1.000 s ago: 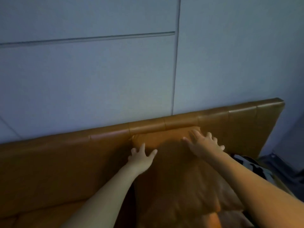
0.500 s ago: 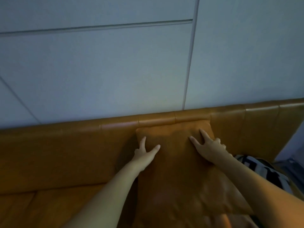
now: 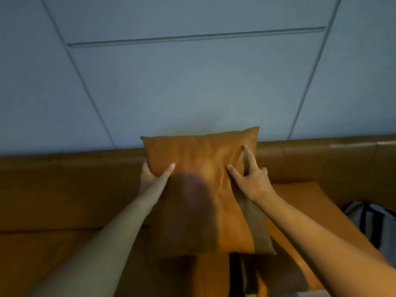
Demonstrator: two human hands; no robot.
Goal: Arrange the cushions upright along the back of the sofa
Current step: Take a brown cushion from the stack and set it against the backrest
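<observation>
The cushion point(image 3: 201, 189) looks soft and floppy; my left hand point(image 3: 153, 176) pinches its nine o'clock edge, my right hand point(image 3: 251, 181) presses flat, fingers spread.

Tan leather cushion point(image 3: 201, 189) up on its lower edge here, standing tall in front of the sofa point(image 3: 64, 185), its top edge and 2 upper corners poking above the backrest line against the wall. The face shows creases running down its right half and a dark shadow across its lower left. The sofa is the same tan leather, with a long padded back and a seat below. Right of the cushion, a second tan cushion point(image 3: 304, 202) sits on the seat.
</observation>
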